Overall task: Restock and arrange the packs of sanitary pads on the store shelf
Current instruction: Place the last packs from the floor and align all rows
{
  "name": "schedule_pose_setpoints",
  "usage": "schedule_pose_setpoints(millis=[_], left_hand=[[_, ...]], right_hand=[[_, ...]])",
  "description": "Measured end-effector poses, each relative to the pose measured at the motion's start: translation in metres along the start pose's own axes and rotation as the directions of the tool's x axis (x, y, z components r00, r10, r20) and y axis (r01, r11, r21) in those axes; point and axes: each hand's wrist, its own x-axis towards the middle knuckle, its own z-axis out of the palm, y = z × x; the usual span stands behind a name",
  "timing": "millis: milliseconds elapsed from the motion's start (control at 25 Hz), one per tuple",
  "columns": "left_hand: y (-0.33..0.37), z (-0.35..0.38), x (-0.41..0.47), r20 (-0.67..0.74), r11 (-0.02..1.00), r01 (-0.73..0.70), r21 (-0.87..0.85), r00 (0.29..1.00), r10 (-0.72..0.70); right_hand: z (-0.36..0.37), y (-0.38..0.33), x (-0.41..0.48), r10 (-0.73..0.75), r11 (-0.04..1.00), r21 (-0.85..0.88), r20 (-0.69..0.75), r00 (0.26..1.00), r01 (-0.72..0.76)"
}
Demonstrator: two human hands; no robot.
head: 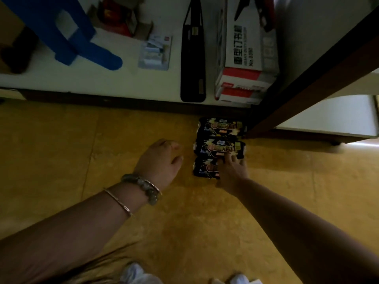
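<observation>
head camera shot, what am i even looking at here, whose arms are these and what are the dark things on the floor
There is no machine here. A person wears one camera on the head, so you look down along their own two arms. Three dark packs of sanitary pads lie in a row on the yellowish floor, just in front of a low white shelf. The right hand reaches down with spread fingers onto the nearest two packs; none is lifted yet. The left hand, with bracelets on the wrist, hovers beside them, loosely curled and holding nothing. On the shelf lie a long black bag and a white and red box.
</observation>
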Motion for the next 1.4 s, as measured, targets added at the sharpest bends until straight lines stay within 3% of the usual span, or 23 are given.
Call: schedule_pose_setpoints(millis=[200, 480, 640, 720, 920, 1040, 1160, 1240, 1400], left_hand=[[-0.014, 0.004, 0.004, 0.001, 1.0, -0.007, -0.003, 1.0, 0.007], [-0.001, -0.031, -0.033, 0.05, 0.998, 0.057, -0.012, 0.997, -0.056], [0.027, -0.081, -0.075, 0.105, 0.997, 0.033, -0.064, 0.994, -0.026], [0.045, -0.111, -0.09, 0.108, 0.995, 0.02, -0.098, 0.994, -0.009], [0.112, -0.217, -0.145, 0.028, 0.943, -0.042, -0.33, 0.998, 0.054], [0.147, -0.285, -0.187, -0.114, 0.901, -0.105, -0.421, 0.991, 0.063], [0.18, -0.357, -0.222, -0.199, 0.9, -0.104, -0.422, 0.98, 0.02], [0.202, -0.401, -0.243, -0.213, 0.904, -0.089, -0.419, 0.977, -0.002], [0.235, -0.473, -0.279, -0.336, 0.96, -0.187, -0.207, 0.936, 0.11]], right_hand=[[0.011, -0.012, 0.013, 0.032, 0.993, -0.107, -0.062, 0.998, -0.038], [-0.071, -0.003, -0.039, 0.088, 0.957, 0.278, -0.033, 0.996, -0.075], [-0.147, 0.005, -0.1, 0.021, 0.773, 0.634, 0.002, 1.0, -0.018], [-0.19, 0.01, -0.134, -0.052, 0.694, 0.718, -0.009, 0.999, 0.043], [-0.319, 0.032, -0.24, -0.174, 0.61, 0.756, -0.167, 0.971, 0.239], [-0.397, 0.044, -0.305, -0.184, 0.565, 0.766, -0.246, 0.952, 0.307], [-0.468, 0.055, -0.369, -0.19, 0.563, 0.723, -0.357, 0.915, 0.399], [-0.513, 0.059, -0.401, -0.223, 0.627, 0.636, -0.406, 0.886, 0.449], [-0.585, 0.061, -0.451, -0.215, 0.7, 0.553, -0.439, 0.872, 0.451]])
